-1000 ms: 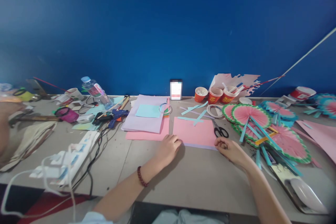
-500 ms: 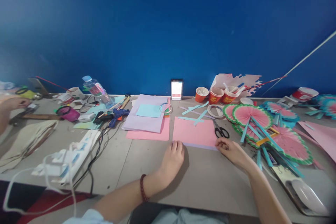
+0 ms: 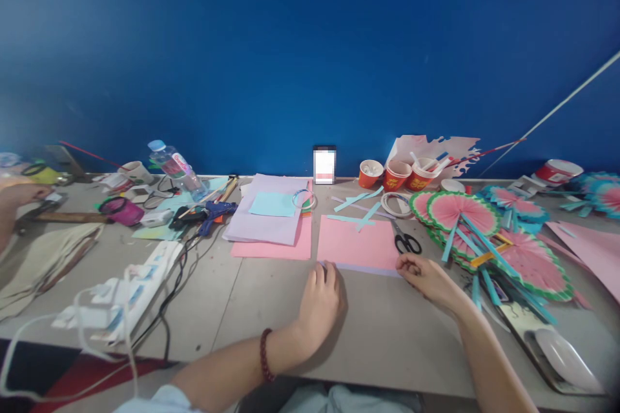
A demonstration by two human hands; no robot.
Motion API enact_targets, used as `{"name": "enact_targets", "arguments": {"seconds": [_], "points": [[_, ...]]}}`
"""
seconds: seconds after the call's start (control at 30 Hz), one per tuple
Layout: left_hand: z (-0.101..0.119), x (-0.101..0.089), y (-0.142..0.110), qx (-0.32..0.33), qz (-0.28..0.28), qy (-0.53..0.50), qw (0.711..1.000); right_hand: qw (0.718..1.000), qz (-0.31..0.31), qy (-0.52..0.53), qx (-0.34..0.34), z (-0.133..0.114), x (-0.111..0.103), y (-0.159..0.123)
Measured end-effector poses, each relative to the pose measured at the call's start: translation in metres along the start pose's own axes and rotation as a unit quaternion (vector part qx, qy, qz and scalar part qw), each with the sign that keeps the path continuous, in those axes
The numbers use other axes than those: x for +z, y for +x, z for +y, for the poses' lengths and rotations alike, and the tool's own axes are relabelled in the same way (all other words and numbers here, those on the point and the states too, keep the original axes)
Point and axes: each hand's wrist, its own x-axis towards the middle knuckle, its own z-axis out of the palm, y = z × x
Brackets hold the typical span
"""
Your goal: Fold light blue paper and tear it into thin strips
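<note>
A sheet of pink paper [image 3: 357, 242] lies flat on the table in front of me, with a narrow purple strip [image 3: 368, 268] along its near edge. My left hand [image 3: 322, 303] is closed at the sheet's near left corner, its fingers bent and the thumb mostly hidden. At the near right corner, my right hand [image 3: 419, 274] pinches the paper's edge with curled fingers. Black-handled scissors [image 3: 408, 244] lie just beyond my right hand, their blades partly beside the paper. Light blue paper strips [image 3: 369, 216] rest along and past the sheet's far edge.
Stacked purple paper [image 3: 264, 229] lies to the left. Watermelon-patterned paper fans [image 3: 465, 213] and a white mouse [image 3: 564, 358] are at right. Red paper cups [image 3: 398, 174] and a phone [image 3: 324, 164] stand behind. A power strip [image 3: 145, 287], bottle [image 3: 177, 168] and another person's hand [image 3: 24, 197] are left.
My left hand has turned slightly and its fingers have bent more at the paper's corner. My right hand stays at the other corner. The whole view has shifted a little.
</note>
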Motion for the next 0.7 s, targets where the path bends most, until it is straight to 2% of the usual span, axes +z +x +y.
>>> {"name": "enact_targets", "arguments": {"seconds": [0.37, 0.7], "points": [[0.0010, 0.0041, -0.0014, -0.008, -0.010, -0.039, 0.999, 1.000, 0.003, 0.011, 0.012, -0.0092, -0.0008, -0.0027], [0.0009, -0.0011, 0.0010, -0.019, -0.022, -0.041, 0.999, 1.000, 0.000, 0.021, 0.013, -0.0027, 0.0004, -0.0009]]}}
